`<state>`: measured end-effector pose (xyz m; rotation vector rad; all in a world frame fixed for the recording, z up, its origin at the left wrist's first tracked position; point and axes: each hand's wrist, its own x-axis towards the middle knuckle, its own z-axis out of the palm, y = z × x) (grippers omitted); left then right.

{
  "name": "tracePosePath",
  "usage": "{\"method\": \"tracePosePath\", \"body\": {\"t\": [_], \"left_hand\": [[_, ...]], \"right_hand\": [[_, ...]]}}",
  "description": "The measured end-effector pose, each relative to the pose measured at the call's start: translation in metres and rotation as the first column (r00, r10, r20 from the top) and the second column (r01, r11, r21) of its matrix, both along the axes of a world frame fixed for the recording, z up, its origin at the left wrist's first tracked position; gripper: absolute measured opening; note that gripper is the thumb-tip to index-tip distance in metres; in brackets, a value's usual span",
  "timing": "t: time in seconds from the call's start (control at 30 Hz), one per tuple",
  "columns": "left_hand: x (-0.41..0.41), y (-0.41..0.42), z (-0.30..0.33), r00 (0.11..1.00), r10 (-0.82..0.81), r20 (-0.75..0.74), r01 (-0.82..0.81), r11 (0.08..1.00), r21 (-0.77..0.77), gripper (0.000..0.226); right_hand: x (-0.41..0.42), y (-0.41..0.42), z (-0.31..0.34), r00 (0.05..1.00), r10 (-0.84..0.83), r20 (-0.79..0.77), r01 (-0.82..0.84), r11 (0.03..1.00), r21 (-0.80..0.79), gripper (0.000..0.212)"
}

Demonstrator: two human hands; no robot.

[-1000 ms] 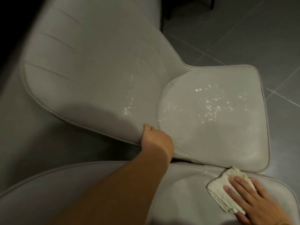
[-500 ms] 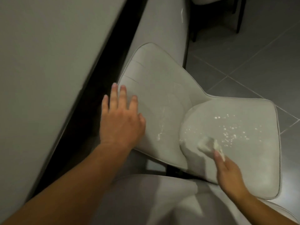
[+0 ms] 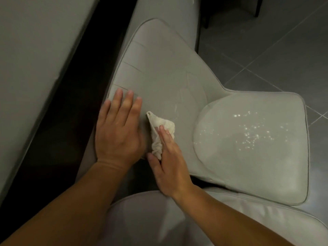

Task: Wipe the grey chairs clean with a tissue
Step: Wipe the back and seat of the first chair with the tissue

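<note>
Since the earlier frame, the right hand is carrying the tissue off the seat cushion and onto the chair's backrest, pressing it there under straight fingers with the thumb pinching its lower end. At nine o'clock of the tissue, the left hand is lying flat, fingers spread, steadying the backrest. Bright droplets are sitting unwiped at three o'clock on the seat, so wiping looks far from done.
</note>
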<state>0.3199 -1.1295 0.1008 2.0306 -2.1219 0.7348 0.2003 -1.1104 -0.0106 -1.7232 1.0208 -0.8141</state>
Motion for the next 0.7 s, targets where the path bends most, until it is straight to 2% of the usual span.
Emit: {"method": "tracePosePath", "body": {"t": [0.13, 0.3, 0.47, 0.53, 0.6, 0.67, 0.7], "left_hand": [[0.000, -0.004, -0.007, 0.999, 0.030, -0.025, -0.033, 0.994, -0.103, 0.048], [-0.002, -0.003, -0.012, 0.997, 0.047, -0.058, -0.056, 0.984, -0.168, 0.045], [-0.006, -0.003, -0.012, 0.991, 0.092, -0.093, -0.107, 0.978, -0.177, 0.048], [-0.005, -0.002, -0.013, 0.993, 0.093, -0.079, -0.106, 0.978, -0.180, 0.052], [-0.005, -0.001, -0.014, 0.994, 0.089, -0.059, -0.099, 0.976, -0.193, 0.055], [-0.004, -0.001, -0.015, 0.996, 0.079, -0.038, -0.086, 0.974, -0.212, 0.055], [-0.004, -0.001, -0.016, 0.997, 0.073, -0.028, -0.078, 0.973, -0.217, 0.055]], "right_hand": [[0.004, -0.004, -0.003, 0.999, -0.021, -0.048, 0.019, 0.999, -0.041, 0.075], [0.015, -0.017, 0.003, 0.943, -0.214, 0.256, 0.204, 0.977, 0.064, 0.059], [0.017, -0.014, -0.021, 0.957, -0.111, 0.270, 0.139, 0.987, -0.086, 0.058], [0.009, -0.018, -0.034, 0.969, -0.041, 0.242, 0.073, 0.990, -0.121, 0.064], [0.000, -0.021, -0.048, 0.986, -0.018, 0.168, 0.033, 0.996, -0.088, 0.057], [-0.010, -0.020, -0.067, 0.998, -0.050, 0.034, 0.049, 0.999, 0.024, 0.055], [-0.015, -0.019, -0.076, 0.995, -0.086, -0.053, 0.093, 0.985, 0.146, 0.057]]}}
